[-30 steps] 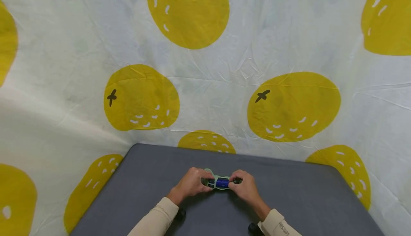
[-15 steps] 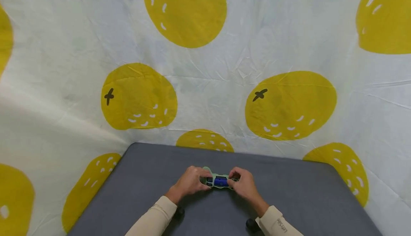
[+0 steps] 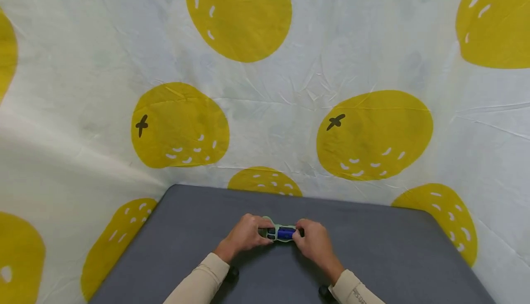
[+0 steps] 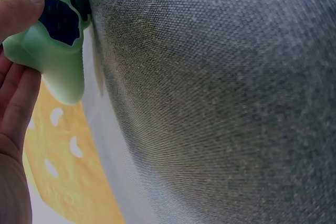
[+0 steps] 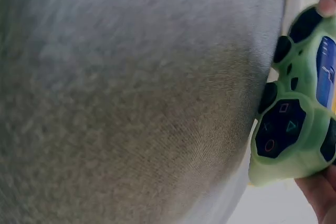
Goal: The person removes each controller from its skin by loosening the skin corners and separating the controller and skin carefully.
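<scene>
A blue game controller in a pale green silicone cover is held above the grey table, front edge tilted up. My left hand grips its left end, the thumb on top and fingers beneath. At the opposite end, my right hand pinches the controller with thumb and fingers. In the left wrist view the dark left button area shows through the cover beside my thumb. The right wrist view shows the face buttons framed by green, with right fingers under that end. Palms hide both ends in the head view.
The grey table spreads under both hands. Behind and beside it hangs a white cloth printed with yellow fruit. A small black round object sits at the left wrist, and another black object at the right.
My right fingers have shifted at the controller's right end, covering more of it than half a second ago. My left hand keeps its grip with little movement.
</scene>
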Available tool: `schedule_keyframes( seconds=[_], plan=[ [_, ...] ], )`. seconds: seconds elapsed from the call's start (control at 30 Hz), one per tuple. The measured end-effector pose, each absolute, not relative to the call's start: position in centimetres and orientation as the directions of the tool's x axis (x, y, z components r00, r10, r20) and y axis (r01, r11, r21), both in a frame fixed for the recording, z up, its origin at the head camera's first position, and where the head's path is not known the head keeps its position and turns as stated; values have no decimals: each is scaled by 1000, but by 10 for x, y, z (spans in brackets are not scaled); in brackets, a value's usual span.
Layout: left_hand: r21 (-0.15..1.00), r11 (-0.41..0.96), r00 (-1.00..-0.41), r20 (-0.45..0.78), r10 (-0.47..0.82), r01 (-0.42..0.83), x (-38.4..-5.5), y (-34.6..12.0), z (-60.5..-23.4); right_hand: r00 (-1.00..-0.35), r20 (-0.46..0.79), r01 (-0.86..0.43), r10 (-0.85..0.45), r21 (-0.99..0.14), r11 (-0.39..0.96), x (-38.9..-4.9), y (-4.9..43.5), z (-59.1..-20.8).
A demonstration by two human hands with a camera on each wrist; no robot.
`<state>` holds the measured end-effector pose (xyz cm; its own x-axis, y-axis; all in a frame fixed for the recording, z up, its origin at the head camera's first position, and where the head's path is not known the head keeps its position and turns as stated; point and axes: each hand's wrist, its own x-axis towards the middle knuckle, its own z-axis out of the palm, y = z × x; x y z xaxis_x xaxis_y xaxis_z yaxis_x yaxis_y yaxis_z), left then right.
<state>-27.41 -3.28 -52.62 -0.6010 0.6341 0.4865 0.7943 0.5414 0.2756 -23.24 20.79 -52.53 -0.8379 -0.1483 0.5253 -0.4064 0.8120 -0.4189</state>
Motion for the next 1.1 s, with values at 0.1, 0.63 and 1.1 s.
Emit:
schedule_keyframes(
  seconds=[0.1,0.63,1.1],
  plan=[
    [277,542,-605,466,646,793,-274,-32,-525,-798,575,-424,-179,-326,845,-229,204,-528],
    [287,579,-643,431,633,763,-273,-31,-523,-873,483,-378,-62,-590,714,-235,207,-520],
    [326,576,-661,419,623,750,-273,-32,-524,-925,376,-304,-60,-636,709,-243,211,-518]
  ],
)
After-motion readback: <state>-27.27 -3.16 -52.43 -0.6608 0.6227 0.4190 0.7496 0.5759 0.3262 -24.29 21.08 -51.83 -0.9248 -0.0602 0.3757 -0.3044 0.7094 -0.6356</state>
